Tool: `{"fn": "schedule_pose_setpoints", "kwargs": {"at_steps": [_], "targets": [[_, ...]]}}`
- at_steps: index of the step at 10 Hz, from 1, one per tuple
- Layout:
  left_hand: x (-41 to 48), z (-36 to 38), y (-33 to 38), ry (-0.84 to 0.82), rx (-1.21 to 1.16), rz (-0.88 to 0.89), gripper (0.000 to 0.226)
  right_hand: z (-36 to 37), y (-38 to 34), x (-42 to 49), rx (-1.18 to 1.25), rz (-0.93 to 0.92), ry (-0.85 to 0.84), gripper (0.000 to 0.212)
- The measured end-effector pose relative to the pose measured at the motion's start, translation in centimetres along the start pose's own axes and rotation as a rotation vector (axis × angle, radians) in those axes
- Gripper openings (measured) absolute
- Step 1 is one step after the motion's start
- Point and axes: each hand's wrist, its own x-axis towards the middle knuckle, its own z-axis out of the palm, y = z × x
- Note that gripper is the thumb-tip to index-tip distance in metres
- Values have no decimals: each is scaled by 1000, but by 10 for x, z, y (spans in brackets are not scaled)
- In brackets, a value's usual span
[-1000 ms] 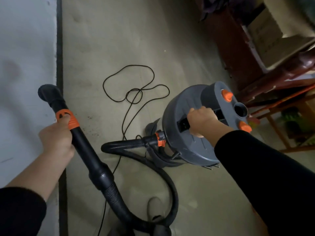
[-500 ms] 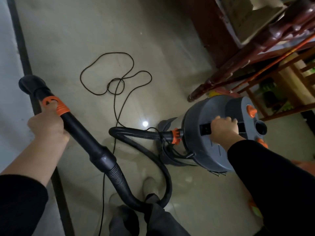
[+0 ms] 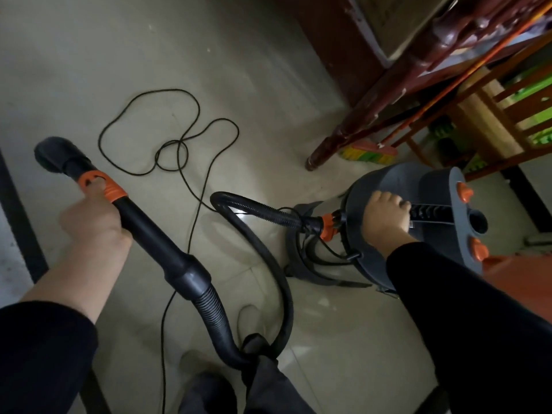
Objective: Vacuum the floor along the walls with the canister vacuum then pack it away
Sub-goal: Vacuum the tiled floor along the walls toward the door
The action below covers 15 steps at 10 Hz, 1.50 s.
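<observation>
The left hand (image 3: pixel 95 222) gripped the black wand (image 3: pixel 149 234); the right hand (image 3: pixel 386 215) clasped the canister vacuum (image 3: pixel 418 222) handle, its label unreadable, cord (image 3: pixel 179 150) looped beyond

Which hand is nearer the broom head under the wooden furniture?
Right. The right hand grips the canister vacuum handle just below the broom head; the left hand holds the wand, far across the floor.

One head-worn wide-angle view looks steeply down — close over both arms, floor (image 3: pixel 268 70) filling the frame; wall strip (image 3: pixel 12 234) at left, furniture (image 3: pixel 418 70) far right, edges bowed.
</observation>
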Motion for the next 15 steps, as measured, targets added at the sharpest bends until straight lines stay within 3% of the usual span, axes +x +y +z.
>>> {"fn": "schedule_pose_setpoints", "kwargs": {"at_steps": [1, 2, 3, 4, 5, 7, 8, 10, 13, 15], "targets": [[1, -25, -6, -86, 1016, 632, 34, -20, -34, -8, 99, -125, 51, 60], [6, -51, -9, -138, 1279, 381, 26, -43, -83, -27, 504, -324, 39, 50], [3, -55, -20, -52, 1289, 486, 27, -61, -137, -64, 1102, -524, -373, 39], [6, -60, -22, -69, 1290, 466, 30, -62, -175, -94, 1260, -680, -711, 47], [18, -57, -19, -30, 1249, 467, 32, -51, -199, -106, 1091, -856, -655, 40], [83, -69, -3, -65, 988, 274, 19, -29, -237, -65, 734, -1044, -200, 22], [119, -92, 5, -24, 981, 207, 16, -15, -253, -38, 552, -1065, -150, 21], [208, -134, 12, 47, 985, 93, 30, 36, -305, -8, 425, -1020, -235, 20], [322, -184, 29, 84, 1080, -10, 13, 149, -381, 10, 493, -915, -290, 21], [355, -189, 23, 11, 1082, 44, 12, 179, -409, 32, 553, -953, -218, 21]]}}
